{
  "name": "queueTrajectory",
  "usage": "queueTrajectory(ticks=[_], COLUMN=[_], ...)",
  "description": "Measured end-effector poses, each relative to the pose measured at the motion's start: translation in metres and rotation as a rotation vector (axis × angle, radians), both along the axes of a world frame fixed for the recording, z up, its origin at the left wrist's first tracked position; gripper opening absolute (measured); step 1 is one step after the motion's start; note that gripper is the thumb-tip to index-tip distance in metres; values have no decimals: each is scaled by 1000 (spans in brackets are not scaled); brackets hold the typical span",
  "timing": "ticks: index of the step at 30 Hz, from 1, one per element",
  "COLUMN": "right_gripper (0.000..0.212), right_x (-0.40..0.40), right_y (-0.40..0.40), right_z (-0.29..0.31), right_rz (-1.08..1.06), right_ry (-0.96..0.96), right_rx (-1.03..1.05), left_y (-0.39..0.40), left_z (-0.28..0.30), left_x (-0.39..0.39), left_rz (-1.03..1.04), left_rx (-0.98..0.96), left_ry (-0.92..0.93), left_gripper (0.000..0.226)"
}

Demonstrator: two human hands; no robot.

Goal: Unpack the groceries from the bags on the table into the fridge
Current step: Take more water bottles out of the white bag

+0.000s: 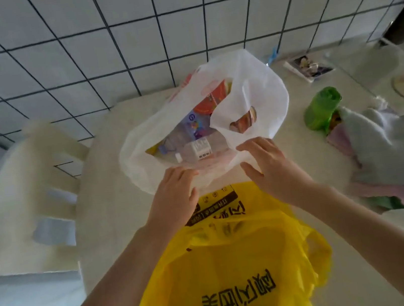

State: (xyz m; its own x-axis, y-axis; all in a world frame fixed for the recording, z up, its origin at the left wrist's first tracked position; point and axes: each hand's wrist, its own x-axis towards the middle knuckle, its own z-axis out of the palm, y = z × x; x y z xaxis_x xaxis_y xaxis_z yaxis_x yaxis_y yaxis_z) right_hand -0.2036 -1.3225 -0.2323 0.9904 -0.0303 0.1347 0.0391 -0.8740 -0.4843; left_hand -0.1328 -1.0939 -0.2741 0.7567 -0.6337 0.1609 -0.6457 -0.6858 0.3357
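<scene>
1. Two hands work at the near rim of a white bag [245, 85]. The left hand [174, 199] has its fingers curled down over the rim, a fold of the thin plastic gathered under the fingertips; this grip is nearly closed on the bag's edge.
2. The right hand [268, 163] lies flatter, fingers nearly straight and spread, fingertips pressing on the same rim just right of the opening; it pinches nothing that can be seen.
3. Two shopping bags stand on the table [101, 195]: the white one further away and a yellow bag [229, 267] with black printed characters nearer the person, lying between the two forearms.
4. Inside the white bag's open mouth, just beyond both grips, lies one clear plastic bottle [195, 150] on its side. At least two coloured packets lie behind it: an orange-red packet [210, 104] and a purple-printed packet [196, 124]. An exact count of the contents is not possible.
5. Right of the bags sit one green roll of bags [321, 109] and a heap of pale cloths [391, 149].
6. One pale chair [30, 180] stands at the table's left side.
</scene>
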Motion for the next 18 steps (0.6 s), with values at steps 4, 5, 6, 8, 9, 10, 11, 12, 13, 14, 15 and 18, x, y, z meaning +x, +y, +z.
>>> queueTrajectory(ticks=[4,5,6,8,9,10,11,12,13,14,15,18], right_gripper=[33,32,32,32,33,34,36,36,37,36,35,31], right_x=[52,64,75,96,106,117,128,138,150,162,176,214], right_y=[-25,-31,-36,-44,-47,-50,-52,-54,-55,-56,-58,-61], right_z=[6,7,9,9,9,8,7,5,1,-3,-7,-18], right_rz=[99,127,153,201,224,244,264,288,317,350,384,479], right_ry=[-90,-109,-126,-157,-161,-162,-165,-184,-209,-238,-257,-196], right_rx=[-59,-78,-96,-134,-158,-184,-210,-242,-291,-358,-430,-601], left_y=[-21,-26,-30,-35,-37,-38,-39,-39,-39,-37,-35,-18], left_z=[-2,-2,-3,-8,-10,-12,-13,-15,-17,-18,-19,-25], left_x=[38,47,56,72,81,90,98,106,113,119,126,147], left_rz=[-36,-24,-8,16,30,45,61,79,96,115,139,215], left_rx=[117,136,149,190,217,248,287,329,370,414,467,584], left_ry=[-46,-34,-20,-3,3,3,-4,-12,-20,-28,-34,-8], left_gripper=[40,40,41,44,46,48,49,50,50,49,49,56])
